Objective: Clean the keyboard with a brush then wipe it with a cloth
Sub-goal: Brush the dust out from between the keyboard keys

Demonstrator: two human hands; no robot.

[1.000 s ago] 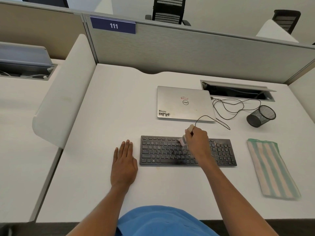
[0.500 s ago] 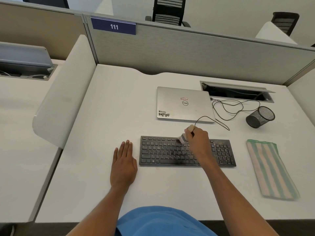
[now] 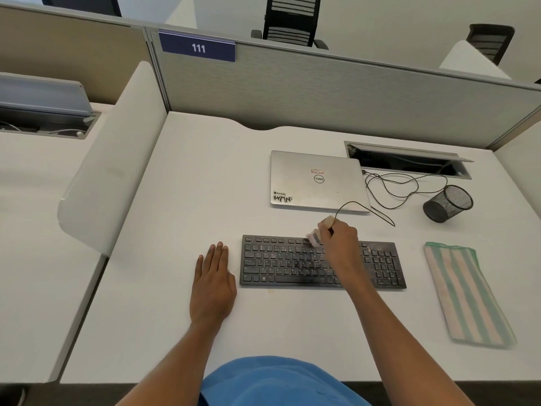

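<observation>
Presently my right hand grips brush on keyboard far row; my left hand, fingers together, flat on tabletop, likely bracing.

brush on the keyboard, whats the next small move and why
Probably sweep the brush rightward toward the number pad. The right hand grips it at the top row near the middle of the keyboard, and pale specks show on the right-hand keys. The cloth lies untouched on the desk, so wiping likely comes later.
</observation>
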